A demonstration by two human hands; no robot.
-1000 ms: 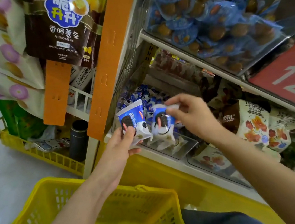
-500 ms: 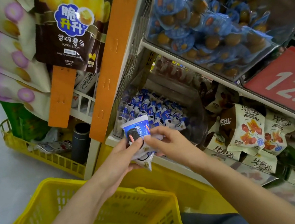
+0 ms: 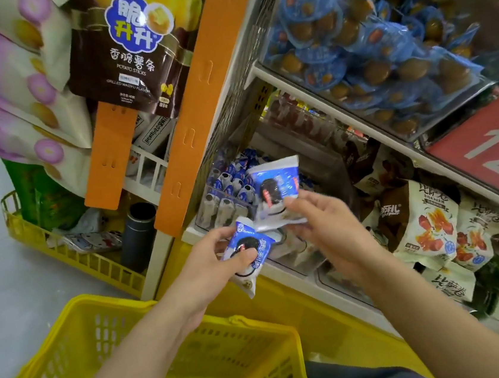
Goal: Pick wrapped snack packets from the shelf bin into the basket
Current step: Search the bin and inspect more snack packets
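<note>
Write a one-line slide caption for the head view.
Left hand grips one blue-and-white wrapped snack packet, right hand pinches a second packet before the clear plastic shelf bin; yellow plastic basket below.

A dark potato-stick bag (image 3: pixel 130 56) hangs beside purple bags (image 3: pixel 13 91). Blue-wrapped sweets (image 3: pixel 365 45) fill the upper bin above a red price sign (image 3: pixel 492 148).
</note>
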